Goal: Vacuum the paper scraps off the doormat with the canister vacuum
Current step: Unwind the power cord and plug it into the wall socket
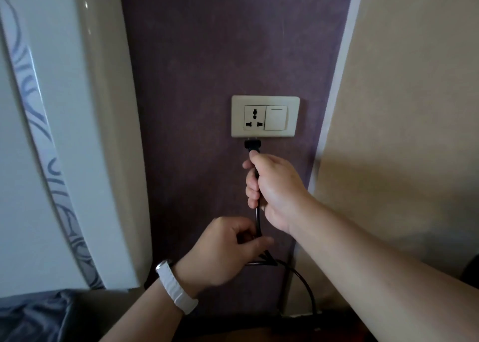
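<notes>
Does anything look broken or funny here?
Nothing looks broken. The only odd bit: the black plug sits just under the socket plate, not in its holes yet. The right hand grips the cord below the plug, and the left hand holds it lower down, where it kinks.

Purple wall (207, 56) w/ cream outlet plate (265, 100); beige wall (414, 82) rt.

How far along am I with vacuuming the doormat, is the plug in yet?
Not yet. Done: the cord reaches the wall. In hand: your right hand grips the cord just behind the plug, held just below the outlet plate, its socket empty; your left hand pinches the cord lower down. Left: plugging in, then all the vacuuming; doormat, scraps and vacuum are out of view.
</notes>
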